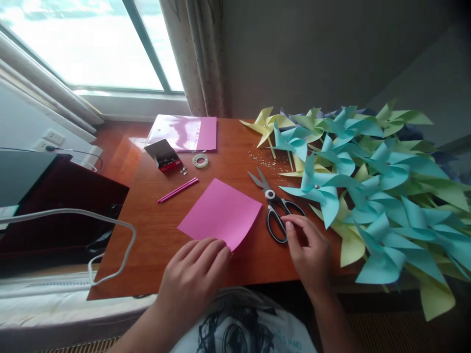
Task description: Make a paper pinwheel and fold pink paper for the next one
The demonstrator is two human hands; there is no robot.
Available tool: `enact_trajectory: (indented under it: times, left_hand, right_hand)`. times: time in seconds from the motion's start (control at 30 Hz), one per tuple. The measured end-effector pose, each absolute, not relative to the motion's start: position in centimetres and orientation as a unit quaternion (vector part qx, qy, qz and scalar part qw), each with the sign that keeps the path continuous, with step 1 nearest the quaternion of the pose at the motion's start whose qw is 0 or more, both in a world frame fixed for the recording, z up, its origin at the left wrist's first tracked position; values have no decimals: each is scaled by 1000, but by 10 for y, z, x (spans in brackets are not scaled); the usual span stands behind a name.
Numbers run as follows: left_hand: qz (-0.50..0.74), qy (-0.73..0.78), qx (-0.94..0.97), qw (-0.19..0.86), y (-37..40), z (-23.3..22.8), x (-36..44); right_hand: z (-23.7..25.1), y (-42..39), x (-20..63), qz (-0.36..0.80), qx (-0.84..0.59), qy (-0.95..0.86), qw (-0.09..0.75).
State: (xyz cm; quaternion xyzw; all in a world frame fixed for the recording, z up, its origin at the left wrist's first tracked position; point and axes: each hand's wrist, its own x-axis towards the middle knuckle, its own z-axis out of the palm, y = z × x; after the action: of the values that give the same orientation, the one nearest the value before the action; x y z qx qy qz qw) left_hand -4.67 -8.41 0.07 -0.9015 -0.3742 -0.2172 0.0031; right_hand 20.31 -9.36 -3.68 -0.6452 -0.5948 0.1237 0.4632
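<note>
A pink sheet [221, 213] lies flat on the surface [147, 245], near the middle of its front edge, turned so one corner points at the person. The left hand [193, 277] rests palm down at that near corner, fingers loosely together, their tips touching the sheet's edge; it pinches nothing. Just right of the sheet lie scissors [274, 208], blades shut and pointing toward the back edge, handles toward the front. The right hand [309, 250] lies over the surface beside the handles, fingers curled and slightly spread, fingertips touching the right handle loop; it grips nothing.

A heap of blue and green pinwheels [368, 191] covers the right side of the surface and spills past its right edge. Small silver bits [263, 159] are scattered beyond the scissors. Toward the back left corner lie a pink folder [184, 132], an open small box [164, 156], a tape roll [200, 160] and two pink sticks [178, 189].
</note>
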Motion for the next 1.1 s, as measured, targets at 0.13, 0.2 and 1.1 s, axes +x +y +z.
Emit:
enact_trajectory:
  times: [0.13, 0.2, 1.1]
  left_hand:
    - [-209, -400, -891, -42, -89, -11, -44]
    - [-206, -406, -889, -55, -88, -13, -43]
    - [-262, -387, -882, -57, -100, 3, -52]
  right_hand:
    - [-31, -97, 198, 105, -633, -620, 452]
    - [-26, -100, 193, 115, -617, -642, 440]
    - [-14, -65, 138, 367, -602, -598, 381]
